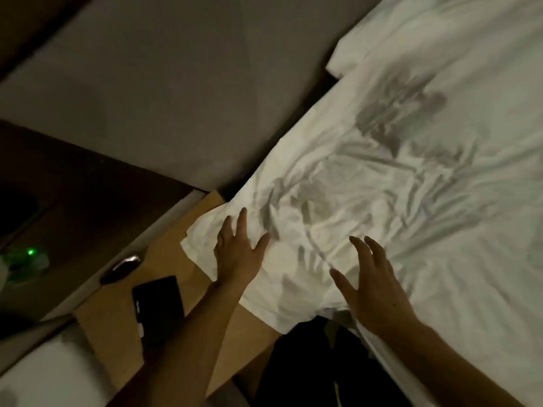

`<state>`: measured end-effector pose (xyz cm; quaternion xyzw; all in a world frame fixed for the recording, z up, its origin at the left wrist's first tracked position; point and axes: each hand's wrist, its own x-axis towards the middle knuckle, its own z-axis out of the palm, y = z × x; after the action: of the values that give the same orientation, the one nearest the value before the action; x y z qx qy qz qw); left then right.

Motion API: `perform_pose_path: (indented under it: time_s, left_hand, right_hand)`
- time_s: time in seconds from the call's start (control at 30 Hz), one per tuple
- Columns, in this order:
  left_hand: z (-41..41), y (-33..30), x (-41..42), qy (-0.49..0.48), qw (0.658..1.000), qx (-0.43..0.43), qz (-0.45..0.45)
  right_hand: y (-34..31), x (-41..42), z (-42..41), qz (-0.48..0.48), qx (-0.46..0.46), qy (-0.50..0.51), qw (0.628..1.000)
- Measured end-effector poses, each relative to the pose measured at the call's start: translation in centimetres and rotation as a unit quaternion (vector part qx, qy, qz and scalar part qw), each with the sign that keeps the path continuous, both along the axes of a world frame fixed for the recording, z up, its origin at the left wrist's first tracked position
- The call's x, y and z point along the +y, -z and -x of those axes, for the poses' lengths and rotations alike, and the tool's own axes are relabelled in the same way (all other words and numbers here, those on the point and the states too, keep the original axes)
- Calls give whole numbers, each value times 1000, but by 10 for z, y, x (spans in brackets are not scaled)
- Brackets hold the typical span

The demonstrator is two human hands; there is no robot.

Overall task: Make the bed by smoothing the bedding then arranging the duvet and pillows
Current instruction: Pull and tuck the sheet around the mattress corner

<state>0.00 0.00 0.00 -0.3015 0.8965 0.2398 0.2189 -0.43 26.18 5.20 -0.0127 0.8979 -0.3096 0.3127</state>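
A wrinkled white sheet (pixel 382 183) covers the bed across the right half of the head view. Its loose corner (pixel 205 239) spills off the mattress onto the wooden bedside table. My left hand (pixel 238 254) lies flat on that corner, fingers straight and spread, pressing the cloth. My right hand (pixel 373 286) hovers just above the sheet near the bed's near edge, fingers spread and slightly bent, holding nothing. A white pillow (pixel 411 33) lies at the top, against the headboard.
The wooden bedside table (pixel 117 324) stands left of the bed, bearing a black phone (pixel 158 309) and a dark oblong object (pixel 120 270). A grey padded headboard (pixel 164 92) runs behind. A green light (pixel 30 252) glows at far left. Dark clothing shows below (pixel 308 362).
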Motion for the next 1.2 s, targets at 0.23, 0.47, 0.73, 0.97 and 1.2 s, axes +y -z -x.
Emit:
perform_pose_path:
  time_s: [0.23,0.47,0.73,0.97,1.2]
  left_hand:
    - [17,67,-69,51,998,-24,37]
    - [23,79,-79,39,998,-7,44]
    - [6,35,-16,36,998,-26,-52]
    - [-23,-48,86,218,973,16,67]
    - [-98,-93,176,261,964,-5,-50]
  right_hand:
    - [71,-17,-18,24,-48,-35,998]
    - [89,-36,-12,24,-62,-18,998]
    - [71,-37,-18,41,-61,27,997]
    - [32,-31,-26,193,-104,236,947]
    - [18,4,-24,342,-337,334,811]
